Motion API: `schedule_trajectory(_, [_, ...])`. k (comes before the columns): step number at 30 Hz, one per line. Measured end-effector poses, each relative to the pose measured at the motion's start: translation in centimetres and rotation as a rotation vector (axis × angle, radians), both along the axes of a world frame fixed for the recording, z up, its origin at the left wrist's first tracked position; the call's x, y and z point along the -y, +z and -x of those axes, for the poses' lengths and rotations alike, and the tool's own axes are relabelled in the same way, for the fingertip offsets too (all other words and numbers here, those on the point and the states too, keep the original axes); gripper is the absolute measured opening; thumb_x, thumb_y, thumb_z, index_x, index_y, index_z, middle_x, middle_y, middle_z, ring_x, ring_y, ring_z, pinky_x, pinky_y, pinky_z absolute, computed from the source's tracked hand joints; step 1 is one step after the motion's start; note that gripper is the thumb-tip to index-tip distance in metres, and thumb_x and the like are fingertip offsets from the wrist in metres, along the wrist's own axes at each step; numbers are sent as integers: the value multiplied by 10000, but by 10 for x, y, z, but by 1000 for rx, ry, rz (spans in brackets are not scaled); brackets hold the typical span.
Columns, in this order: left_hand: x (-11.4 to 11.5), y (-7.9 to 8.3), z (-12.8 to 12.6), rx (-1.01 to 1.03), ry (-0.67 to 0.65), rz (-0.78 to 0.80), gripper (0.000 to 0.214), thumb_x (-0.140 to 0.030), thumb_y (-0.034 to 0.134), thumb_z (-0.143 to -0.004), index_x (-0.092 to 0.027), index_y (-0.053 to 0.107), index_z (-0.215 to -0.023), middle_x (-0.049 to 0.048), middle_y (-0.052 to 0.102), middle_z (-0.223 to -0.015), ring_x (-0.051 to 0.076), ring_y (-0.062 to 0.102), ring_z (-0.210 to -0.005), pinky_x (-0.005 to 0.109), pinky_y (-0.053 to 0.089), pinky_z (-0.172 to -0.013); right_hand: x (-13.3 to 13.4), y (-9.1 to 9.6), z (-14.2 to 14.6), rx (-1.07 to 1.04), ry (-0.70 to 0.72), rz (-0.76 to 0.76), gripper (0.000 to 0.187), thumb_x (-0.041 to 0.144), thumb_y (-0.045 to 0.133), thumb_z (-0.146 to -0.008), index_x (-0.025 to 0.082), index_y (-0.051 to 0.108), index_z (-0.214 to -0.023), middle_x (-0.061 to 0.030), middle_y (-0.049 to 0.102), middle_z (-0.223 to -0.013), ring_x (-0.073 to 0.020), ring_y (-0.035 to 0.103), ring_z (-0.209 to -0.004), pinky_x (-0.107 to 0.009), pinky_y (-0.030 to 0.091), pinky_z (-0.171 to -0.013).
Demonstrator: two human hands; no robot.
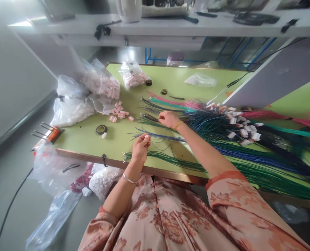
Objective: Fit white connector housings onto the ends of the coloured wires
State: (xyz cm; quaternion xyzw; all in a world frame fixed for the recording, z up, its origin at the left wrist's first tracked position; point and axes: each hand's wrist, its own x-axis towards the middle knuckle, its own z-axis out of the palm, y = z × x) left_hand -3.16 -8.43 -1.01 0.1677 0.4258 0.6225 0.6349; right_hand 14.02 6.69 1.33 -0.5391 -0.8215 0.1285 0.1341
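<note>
My left hand (140,149) pinches a small white plastic connector (146,137) between thumb and fingers, above the near part of the green table. Thin dark wires (159,142) curve away to the right of that connector. My right hand (168,119) is over a bundle of black wires (150,118), its fingertips pressed together; what they hold, if anything, is too small to make out. Blue wires (168,137) lie between the two hands, and green wires (165,155) run along the near edge. To the right is a heap of wired white connectors (245,129).
Loose connectors (119,112) lie left of the wires, near bags of connectors (102,83). A black tape roll (101,129) sits near the front edge. An orange holder with metal prongs (50,135) stands at the left corner. A shelf (165,29) spans the back.
</note>
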Motion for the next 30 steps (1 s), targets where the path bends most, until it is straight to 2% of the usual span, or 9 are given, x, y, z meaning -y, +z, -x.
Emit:
schedule_trajectory(3, [0, -1, 0, -18, -2, 16, 322, -239, 843, -634, -139, 676, -891, -4, 641, -797, 46, 533, -653, 193, 414, -657, -10, -10, 4, 121, 19, 16, 181, 317, 604, -843, 191, 717, -906, -77, 703, -982, -187, 595, -851, -273, 390, -717])
schedule_trajectory(6, [0, -2, 1, -31, -1, 35, 334, -249, 849, -623, -139, 684, -892, 1, 651, -805, 49, 540, -659, 194, 420, -664, -12, -16, 8, 174, 55, -9, 201, 287, 521, -905, 190, 694, -935, -88, 695, -1013, -196, 600, -874, -281, 379, -712])
schedule_trajectory(11, [0, -2, 2, -29, -7, 30, 321, -254, 846, -632, -142, 686, -887, 5, 655, -806, 53, 549, -663, 193, 424, -664, -11, -16, 8, 230, 100, -48, 241, 221, 432, -943, 158, 643, -1042, -140, 674, -1095, -237, 607, -954, -303, 384, -741])
schedule_trajectory(15, [1, -1, 3, -10, -25, 13, 314, -246, 841, -648, -134, 684, -896, 9, 649, -804, 56, 553, -675, 188, 423, -661, -10, -12, 3, 239, 49, -82, 279, 208, 417, -943, 118, 602, -1131, -186, 672, -1105, -259, 613, -954, -315, 389, -759])
schedule_trajectory(17, [1, -1, 3, -6, -27, 13, 309, -237, 838, -654, -131, 680, -898, 10, 647, -800, 58, 556, -676, 190, 422, -661, -11, -8, 2, 191, 17, -50, 269, 212, 430, -936, 125, 606, -1119, -163, 700, -1011, -237, 620, -860, -305, 383, -729])
schedule_trajectory(21, [1, 0, 3, -1, -27, 26, 302, -241, 836, -656, -136, 683, -893, 7, 651, -798, 56, 555, -665, 192, 421, -661, -15, -4, 8, -22, 40, 5, 157, 199, 507, -867, 165, 645, -934, -69, 707, -847, -163, 574, -712, -262, 372, -667])
schedule_trajectory(25, [1, 0, 3, -4, -26, 31, 313, -248, 844, -649, -138, 686, -894, 3, 652, -793, 52, 547, -659, 189, 417, -661, -19, 2, 28, -265, 106, 3, 104, 200, 534, -808, 161, 630, -814, -27, 663, -748, -126, 526, -652, -239, 382, -646])
schedule_trajectory(30, [1, 2, 2, 4, -17, 10, 283, -225, 831, -668, -145, 678, -893, 4, 645, -801, 53, 545, -672, 187, 416, -660, -13, 18, 54, -518, 202, 50, 121, 259, 539, -783, 158, 605, -779, -5, 614, -688, -117, 504, -631, -235, 399, -626])
